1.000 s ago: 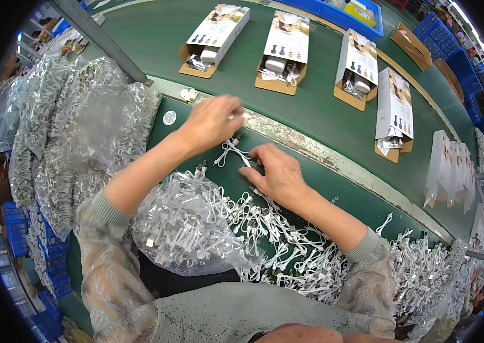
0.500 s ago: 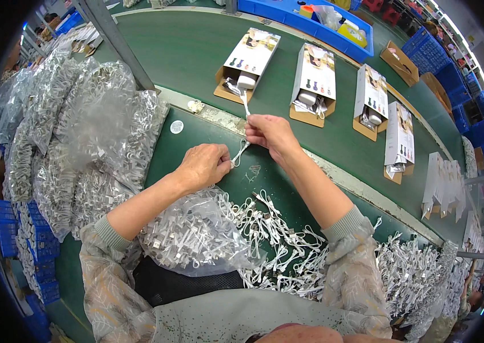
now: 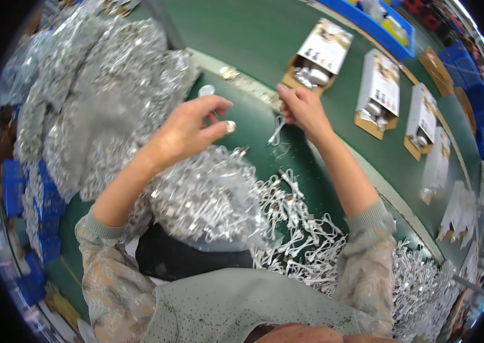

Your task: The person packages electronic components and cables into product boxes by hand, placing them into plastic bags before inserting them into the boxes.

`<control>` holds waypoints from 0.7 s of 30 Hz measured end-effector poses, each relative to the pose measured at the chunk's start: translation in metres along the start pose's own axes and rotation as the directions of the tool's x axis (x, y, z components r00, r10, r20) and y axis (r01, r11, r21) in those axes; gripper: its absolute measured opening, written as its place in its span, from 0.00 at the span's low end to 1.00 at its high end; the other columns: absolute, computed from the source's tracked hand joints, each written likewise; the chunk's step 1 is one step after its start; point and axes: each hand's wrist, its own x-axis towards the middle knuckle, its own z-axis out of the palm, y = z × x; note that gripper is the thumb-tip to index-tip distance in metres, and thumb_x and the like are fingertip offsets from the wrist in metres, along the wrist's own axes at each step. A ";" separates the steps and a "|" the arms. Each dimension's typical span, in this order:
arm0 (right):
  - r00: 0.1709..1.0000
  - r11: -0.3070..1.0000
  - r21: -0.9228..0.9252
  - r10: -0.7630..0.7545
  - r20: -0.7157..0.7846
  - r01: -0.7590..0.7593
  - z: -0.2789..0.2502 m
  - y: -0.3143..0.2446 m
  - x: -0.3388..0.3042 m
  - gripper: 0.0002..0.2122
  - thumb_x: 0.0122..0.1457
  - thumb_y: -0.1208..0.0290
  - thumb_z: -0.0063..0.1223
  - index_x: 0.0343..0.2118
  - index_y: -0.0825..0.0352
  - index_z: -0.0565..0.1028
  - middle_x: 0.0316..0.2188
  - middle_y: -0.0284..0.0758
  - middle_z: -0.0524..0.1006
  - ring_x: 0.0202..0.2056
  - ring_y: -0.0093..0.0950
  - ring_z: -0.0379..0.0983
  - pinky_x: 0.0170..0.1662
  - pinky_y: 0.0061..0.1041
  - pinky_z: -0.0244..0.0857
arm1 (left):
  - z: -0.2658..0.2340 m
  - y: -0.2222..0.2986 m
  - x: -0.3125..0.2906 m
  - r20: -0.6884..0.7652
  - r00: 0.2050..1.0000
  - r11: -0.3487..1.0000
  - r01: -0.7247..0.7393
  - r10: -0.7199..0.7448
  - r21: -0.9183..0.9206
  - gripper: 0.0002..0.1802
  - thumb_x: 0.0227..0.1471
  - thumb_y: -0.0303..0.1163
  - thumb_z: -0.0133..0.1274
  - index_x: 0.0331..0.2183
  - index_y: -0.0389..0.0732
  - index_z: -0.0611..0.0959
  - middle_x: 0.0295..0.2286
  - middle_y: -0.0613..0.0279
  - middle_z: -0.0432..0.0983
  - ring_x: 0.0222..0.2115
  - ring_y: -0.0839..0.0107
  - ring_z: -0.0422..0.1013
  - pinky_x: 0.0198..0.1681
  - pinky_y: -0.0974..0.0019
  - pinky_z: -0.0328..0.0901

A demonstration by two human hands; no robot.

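My right hand is closed in a pinch, just in front of an open printed box. From its fingers a looped white charging cable hangs over the green table. Inside the box's open end, a white device and a silvery wrapped item can be seen. My left hand hovers to the left with thumb and fingers apart, holding nothing. Something white covers its thumb tip. Below it lies a clear plastic bag full of white cables, and loose white cables spread beside the bag.
More open printed boxes stand in a row on the green belt, beyond a pale rail. Large bags of cables are heaped at the left. A blue tray is at the far side. More cables lie at the lower right.
My left hand has come away from the cable and its fingers have spread. The cable's loop stays by my right hand. The whole view has shifted, with the boxes appearing farther right.
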 end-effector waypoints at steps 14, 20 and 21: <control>0.922 0.804 -0.558 0.034 0.386 0.204 0.048 -0.009 -0.205 0.30 0.47 0.53 0.61 0.46 0.70 0.66 0.36 0.45 0.75 0.36 0.37 0.74 0.40 0.32 0.67 | -0.014 -0.005 -0.186 -0.157 0.986 0.940 0.098 -0.048 0.328 0.27 0.39 0.25 0.57 0.44 0.34 0.70 0.44 0.51 0.68 0.43 0.61 0.68 0.43 0.63 0.64; 0.976 0.905 -0.413 -0.014 0.215 0.104 0.062 0.022 -0.233 0.25 0.50 0.64 0.58 0.48 0.71 0.63 0.32 0.42 0.76 0.34 0.31 0.74 0.39 0.27 0.67 | 0.013 -0.025 -0.202 -0.198 0.862 0.881 0.472 -0.466 -0.017 0.16 0.47 0.33 0.55 0.33 0.29 0.75 0.19 0.55 0.74 0.21 0.65 0.72 0.28 0.65 0.67; 0.982 0.931 -0.359 -0.003 0.187 0.071 0.066 0.024 -0.233 0.24 0.51 0.66 0.58 0.48 0.71 0.63 0.31 0.41 0.76 0.33 0.29 0.74 0.39 0.25 0.67 | 0.019 -0.035 -0.203 -0.127 0.817 0.826 0.550 -0.563 -0.126 0.16 0.49 0.35 0.54 0.32 0.28 0.75 0.17 0.56 0.73 0.18 0.68 0.71 0.25 0.66 0.67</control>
